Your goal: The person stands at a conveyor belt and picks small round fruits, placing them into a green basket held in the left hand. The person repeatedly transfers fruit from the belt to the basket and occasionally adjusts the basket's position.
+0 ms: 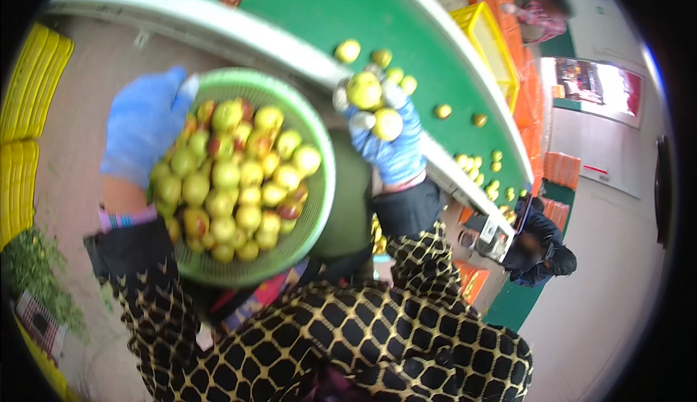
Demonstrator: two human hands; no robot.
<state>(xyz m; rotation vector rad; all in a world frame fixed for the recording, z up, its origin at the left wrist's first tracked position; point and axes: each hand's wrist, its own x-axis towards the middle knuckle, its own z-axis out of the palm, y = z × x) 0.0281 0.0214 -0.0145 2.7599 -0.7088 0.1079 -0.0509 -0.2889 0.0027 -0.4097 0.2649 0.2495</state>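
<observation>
My left hand [144, 124], in a blue glove, grips the left rim of a round green plastic basket [321, 206] at my lap. Inside it lie many yellow-green jujubes [226, 176], some with red-brown patches. My right hand [387, 140], gloved in blue with whitish fingertips, is palm up with several jujubes [365, 90] in its fingers. It is over the near white rail of a green conveyor belt [305, 15], to the right of the basket. More jujubes [347, 51] lie on the belt just beyond my fingers.
Yellow crates [24, 86] are stacked on the left, above leafy green plants [32, 276]. Past the belt stand a yellow crate [490, 48] and orange crates [528, 97]. One person [536, 244] in dark clothing is at the belt's right end; another [539, 15] is at the upper right.
</observation>
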